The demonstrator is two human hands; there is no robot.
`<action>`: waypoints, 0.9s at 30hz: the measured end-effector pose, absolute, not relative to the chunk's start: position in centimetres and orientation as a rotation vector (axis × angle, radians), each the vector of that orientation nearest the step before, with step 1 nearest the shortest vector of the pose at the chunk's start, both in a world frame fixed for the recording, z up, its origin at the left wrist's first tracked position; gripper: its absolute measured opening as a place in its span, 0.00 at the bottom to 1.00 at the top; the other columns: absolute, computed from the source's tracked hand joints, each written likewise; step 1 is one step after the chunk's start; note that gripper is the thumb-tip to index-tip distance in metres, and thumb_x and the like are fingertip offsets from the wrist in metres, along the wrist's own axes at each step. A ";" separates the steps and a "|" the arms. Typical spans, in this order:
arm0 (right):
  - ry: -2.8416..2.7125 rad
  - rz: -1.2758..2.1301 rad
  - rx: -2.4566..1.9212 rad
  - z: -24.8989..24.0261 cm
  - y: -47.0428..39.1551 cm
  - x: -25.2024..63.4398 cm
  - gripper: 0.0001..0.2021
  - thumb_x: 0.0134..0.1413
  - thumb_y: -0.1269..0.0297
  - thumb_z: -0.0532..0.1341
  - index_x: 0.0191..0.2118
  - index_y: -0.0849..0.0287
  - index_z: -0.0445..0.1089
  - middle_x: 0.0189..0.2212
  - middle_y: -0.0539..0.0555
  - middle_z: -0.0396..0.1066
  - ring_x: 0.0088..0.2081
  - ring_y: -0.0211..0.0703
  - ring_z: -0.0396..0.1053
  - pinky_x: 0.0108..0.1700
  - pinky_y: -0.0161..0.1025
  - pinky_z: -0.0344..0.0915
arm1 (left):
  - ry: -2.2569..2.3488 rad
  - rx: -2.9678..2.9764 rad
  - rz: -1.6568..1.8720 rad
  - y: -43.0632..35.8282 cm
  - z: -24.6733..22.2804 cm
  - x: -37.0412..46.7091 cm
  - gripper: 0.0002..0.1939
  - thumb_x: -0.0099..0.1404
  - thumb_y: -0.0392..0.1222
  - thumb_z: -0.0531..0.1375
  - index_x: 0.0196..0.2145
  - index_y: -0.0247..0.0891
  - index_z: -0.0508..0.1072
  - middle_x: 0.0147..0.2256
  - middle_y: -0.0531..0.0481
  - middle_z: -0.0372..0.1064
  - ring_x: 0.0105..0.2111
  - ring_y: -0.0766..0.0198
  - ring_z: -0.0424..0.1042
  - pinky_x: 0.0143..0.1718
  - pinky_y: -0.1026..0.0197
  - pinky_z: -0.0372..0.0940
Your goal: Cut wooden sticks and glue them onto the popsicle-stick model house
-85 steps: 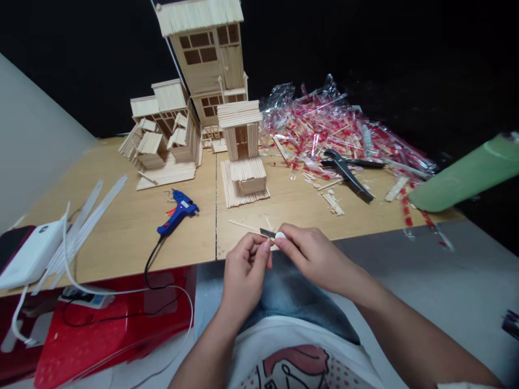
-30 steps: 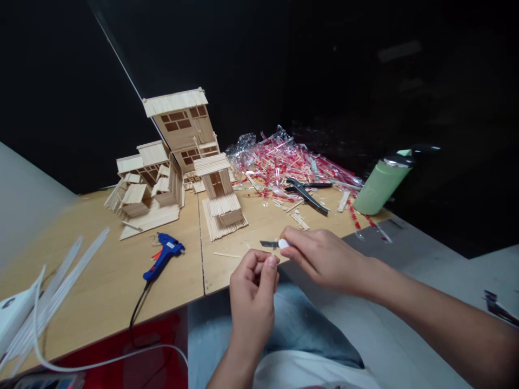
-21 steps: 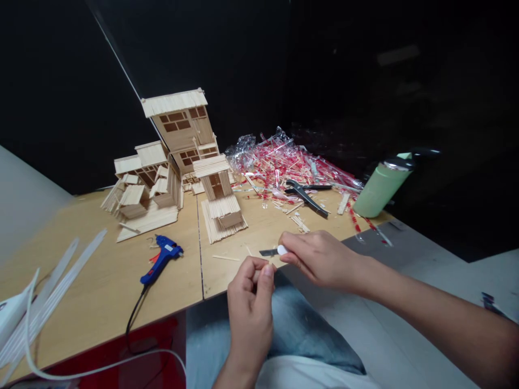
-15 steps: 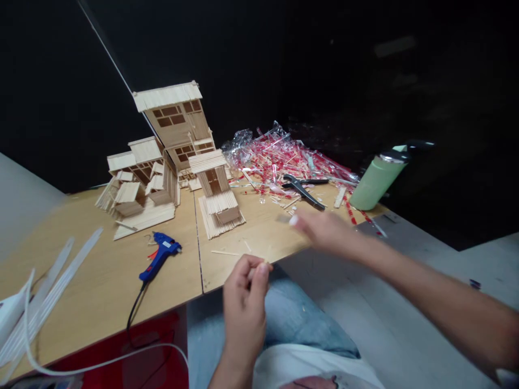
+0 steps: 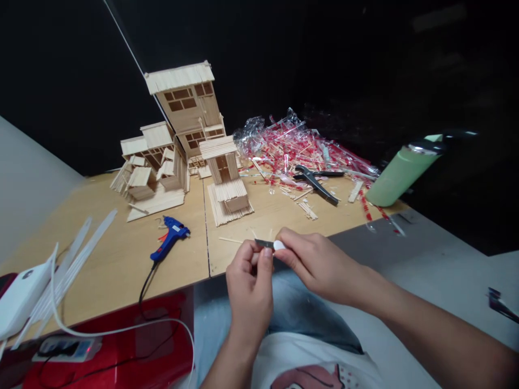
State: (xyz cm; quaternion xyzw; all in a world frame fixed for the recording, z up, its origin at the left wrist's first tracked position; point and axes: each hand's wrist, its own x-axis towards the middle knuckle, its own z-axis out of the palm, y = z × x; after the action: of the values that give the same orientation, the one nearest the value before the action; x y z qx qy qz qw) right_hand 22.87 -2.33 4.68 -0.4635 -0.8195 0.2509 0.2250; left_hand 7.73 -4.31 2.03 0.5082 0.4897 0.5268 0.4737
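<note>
My right hand (image 5: 320, 265) is closed around the white handle of a small craft knife (image 5: 265, 243). Its dark blade points left and lies over the fingertips of my left hand (image 5: 250, 281). Thumb and forefinger of that left hand pinch a thin wooden stick, mostly hidden by the fingers and blade. Just behind the hands, another thin wooden stick (image 5: 230, 240) rests on the tabletop. Beyond it stands a small stick-built house model (image 5: 227, 183) on a slatted base.
A taller stick house (image 5: 184, 111) and a low courtyard model (image 5: 156, 200) stand behind. A blue glue gun (image 5: 170, 237) lies left, beside clear glue sticks (image 5: 77, 259). Black pliers (image 5: 316, 185), red-and-clear wrapper scraps (image 5: 292, 148) and a green bottle (image 5: 401, 175) are right.
My right hand has come left and down with the knife, bringing the blade to my left fingertips. The left hand keeps its pinch. The view has shifted slightly.
</note>
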 end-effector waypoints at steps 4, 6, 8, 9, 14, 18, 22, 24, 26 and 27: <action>-2.315 0.661 -1.240 4.1 -1.7 23.0 0.11 0.69 0.58 0.46 0.35 0.56 0.56 0.25 0.50 0.64 0.26 0.41 0.65 0.28 0.35 0.50 | 1.211 1.254 1.300 -4.4 2.1 7.7 0.14 0.68 0.48 0.57 0.27 0.37 0.63 0.20 0.60 0.49 0.19 0.72 0.46 0.21 0.67 0.45; -2.362 0.598 -1.203 3.9 -1.4 23.0 0.11 0.69 0.58 0.46 0.35 0.56 0.56 0.25 0.50 0.65 0.26 0.42 0.65 0.27 0.35 0.49 | 1.203 1.233 1.303 -4.4 2.0 7.7 0.15 0.68 0.47 0.57 0.27 0.38 0.62 0.20 0.60 0.48 0.20 0.72 0.46 0.21 0.67 0.44; -2.402 0.505 -1.164 3.7 -1.0 23.0 0.11 0.69 0.59 0.45 0.35 0.56 0.56 0.25 0.51 0.66 0.25 0.42 0.65 0.27 0.35 0.48 | 1.180 1.197 1.303 -4.4 1.9 7.7 0.15 0.68 0.47 0.58 0.27 0.38 0.62 0.20 0.60 0.48 0.20 0.72 0.46 0.21 0.67 0.44; -2.416 0.453 -1.150 3.6 -0.7 23.1 0.12 0.70 0.58 0.45 0.35 0.56 0.57 0.25 0.51 0.66 0.25 0.43 0.65 0.26 0.35 0.47 | 1.164 1.176 1.303 -4.4 1.9 7.7 0.15 0.68 0.48 0.58 0.28 0.38 0.62 0.20 0.60 0.47 0.20 0.72 0.45 0.21 0.67 0.44; -2.429 0.322 -1.175 3.1 -0.2 23.5 0.13 0.70 0.58 0.44 0.36 0.56 0.57 0.25 0.52 0.68 0.24 0.43 0.66 0.26 0.35 0.45 | 1.121 1.138 1.273 -3.9 1.7 8.0 0.14 0.68 0.49 0.58 0.29 0.38 0.63 0.20 0.60 0.49 0.19 0.72 0.46 0.21 0.67 0.43; -2.429 0.333 -1.216 2.4 -0.5 23.9 0.13 0.70 0.57 0.45 0.36 0.56 0.58 0.26 0.52 0.69 0.26 0.43 0.67 0.27 0.35 0.46 | 1.179 1.198 1.244 -3.7 1.2 8.6 0.16 0.67 0.50 0.59 0.27 0.38 0.63 0.19 0.59 0.51 0.19 0.71 0.48 0.20 0.67 0.43; -2.410 0.370 -1.422 1.2 0.6 26.3 0.10 0.68 0.58 0.48 0.36 0.55 0.59 0.25 0.52 0.69 0.26 0.43 0.66 0.27 0.35 0.47 | 1.142 1.152 1.212 -4.3 1.1 8.3 0.15 0.66 0.50 0.60 0.28 0.37 0.65 0.19 0.59 0.51 0.19 0.72 0.48 0.20 0.67 0.43; -2.219 0.290 -1.767 0.9 1.7 28.7 0.09 0.66 0.60 0.49 0.34 0.55 0.58 0.21 0.51 0.65 0.23 0.43 0.62 0.26 0.36 0.44 | 1.142 1.129 1.236 -4.7 1.3 7.6 0.14 0.66 0.50 0.59 0.30 0.37 0.66 0.19 0.59 0.51 0.19 0.73 0.48 0.20 0.68 0.43; -2.112 0.225 -1.873 1.0 2.3 30.8 0.09 0.67 0.63 0.47 0.33 0.55 0.57 0.21 0.52 0.62 0.23 0.44 0.60 0.27 0.37 0.43 | 1.156 1.113 1.273 -4.9 1.4 7.0 0.15 0.66 0.51 0.60 0.31 0.36 0.67 0.19 0.60 0.51 0.18 0.73 0.47 0.19 0.68 0.43; -2.097 0.210 -1.879 1.2 2.1 31.3 0.10 0.67 0.62 0.47 0.32 0.55 0.56 0.21 0.52 0.62 0.24 0.44 0.60 0.27 0.37 0.44 | 1.157 1.109 1.274 -4.9 1.4 6.8 0.15 0.66 0.51 0.60 0.31 0.36 0.67 0.19 0.60 0.51 0.18 0.73 0.47 0.19 0.68 0.43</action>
State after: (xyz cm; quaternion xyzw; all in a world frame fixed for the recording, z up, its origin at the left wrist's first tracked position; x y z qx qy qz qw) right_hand 31.30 2.15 1.17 -0.6571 -0.7333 0.0734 0.1583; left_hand 6.83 -4.91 1.36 0.4627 0.4825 0.5315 0.5201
